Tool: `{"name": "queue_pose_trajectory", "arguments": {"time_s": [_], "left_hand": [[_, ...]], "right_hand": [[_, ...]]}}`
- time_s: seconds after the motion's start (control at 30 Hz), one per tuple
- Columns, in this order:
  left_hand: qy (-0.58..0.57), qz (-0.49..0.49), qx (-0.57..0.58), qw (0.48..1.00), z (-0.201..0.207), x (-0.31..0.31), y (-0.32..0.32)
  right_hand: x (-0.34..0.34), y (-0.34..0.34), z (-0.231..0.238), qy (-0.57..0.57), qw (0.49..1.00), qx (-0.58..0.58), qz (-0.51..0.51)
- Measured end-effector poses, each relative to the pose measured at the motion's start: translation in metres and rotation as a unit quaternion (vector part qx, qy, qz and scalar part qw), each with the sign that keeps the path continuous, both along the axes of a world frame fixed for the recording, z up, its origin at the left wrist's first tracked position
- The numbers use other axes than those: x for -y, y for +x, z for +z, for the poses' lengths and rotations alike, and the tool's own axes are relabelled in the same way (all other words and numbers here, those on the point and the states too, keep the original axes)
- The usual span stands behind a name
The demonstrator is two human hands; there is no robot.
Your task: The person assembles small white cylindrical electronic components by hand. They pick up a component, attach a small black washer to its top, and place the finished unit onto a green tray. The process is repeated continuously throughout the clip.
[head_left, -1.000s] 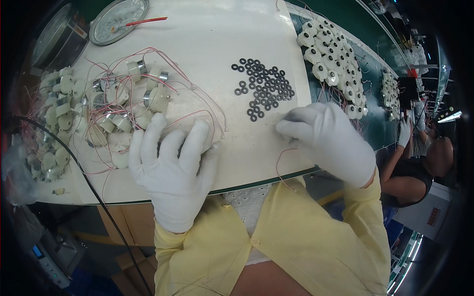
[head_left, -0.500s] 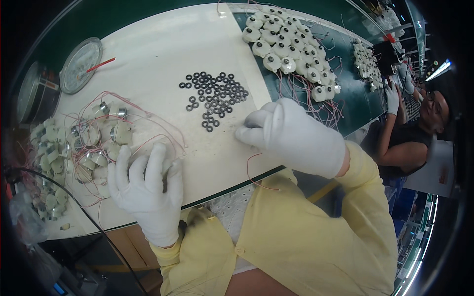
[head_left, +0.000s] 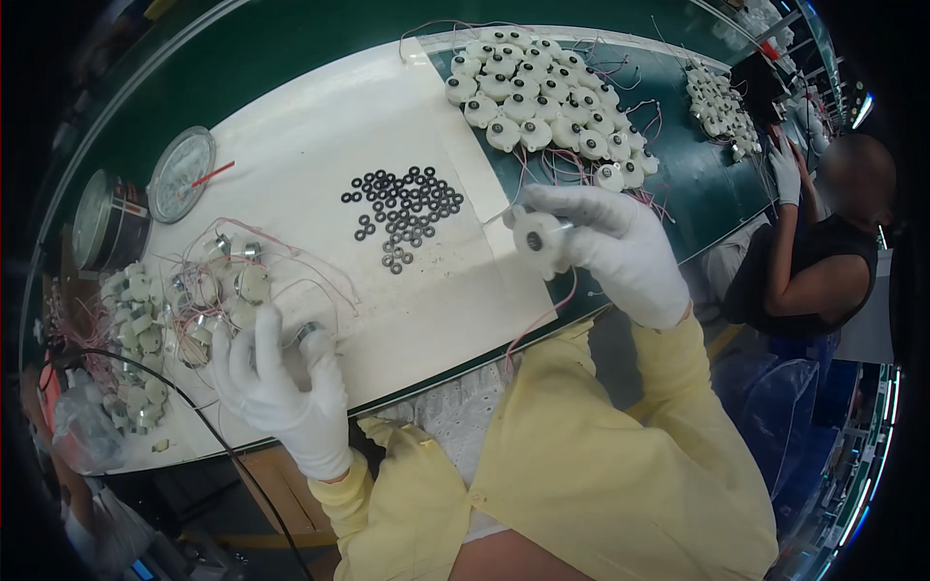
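My right hand (head_left: 620, 242), in a white glove, pinches a small motor (head_left: 539, 242) between thumb and fingers. The motor has a pale plastic housing, a dark ring at its centre and a reddish wire hanging below. My left hand (head_left: 281, 392), gloved too, is beside a heap of small motors (head_left: 252, 283) with silver cans and pink wires. A silver-ended motor (head_left: 308, 331) shows between its thumb and forefinger, mostly hidden by the glove. Between the hands, black rings (head_left: 397, 205) lie loose on the white sheet (head_left: 320, 145).
Rows of pale motors (head_left: 528, 97) with black rings stand on the green surface at the far right. A round tub (head_left: 111, 223) and a clear lid (head_left: 182, 174) with a red stick sit at left. A black cable (head_left: 194, 407) crosses the near left. A co-worker (head_left: 823, 242) sits at right.
My right hand has risen and turned, bringing the held motor and its dark ring into sight. At my left hand, a silver motor end now shows between thumb and forefinger.
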State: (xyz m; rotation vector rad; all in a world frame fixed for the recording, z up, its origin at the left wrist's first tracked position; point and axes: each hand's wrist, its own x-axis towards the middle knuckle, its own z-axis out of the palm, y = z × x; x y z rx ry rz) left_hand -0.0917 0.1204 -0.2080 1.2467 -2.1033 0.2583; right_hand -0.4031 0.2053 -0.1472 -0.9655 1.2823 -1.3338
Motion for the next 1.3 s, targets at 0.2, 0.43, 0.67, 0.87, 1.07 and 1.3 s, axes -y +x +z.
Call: {"name": "queue_pose_trajectory", "arguments": {"time_s": [0.2, 0.43, 0.67, 0.87, 1.07, 1.3], "left_hand": [[-0.064, 0.042, -0.087, 0.993, -0.001, -0.021, 0.012], [0.133, -0.322, -0.047, 0.936, 0.086, -0.025, -0.077], [0.180, -0.409, 0.088, 0.890, 0.104, 0.000, -0.161], [0.341, -0.453, 0.072, 0.820, 0.111, 0.021, -0.201], [0.270, -0.482, 0.033, 0.833, 0.094, 0.039, -0.235], [0.022, -0.447, 0.195, 0.873, 0.065, 0.049, -0.265]], "right_hand": [[-0.010, -0.007, -0.021, -0.021, 0.967, 0.255, -0.005], [-0.023, 0.013, -0.035, -0.024, 0.942, 0.333, 0.036], [-0.031, 0.002, -0.054, -0.119, 0.933, 0.339, -0.017], [-0.041, -0.018, -0.046, -0.100, 0.945, 0.298, -0.085], [-0.073, -0.042, -0.029, -0.137, 0.974, 0.066, -0.169], [-0.103, -0.069, -0.037, -0.183, 0.937, 0.090, -0.283]]}}
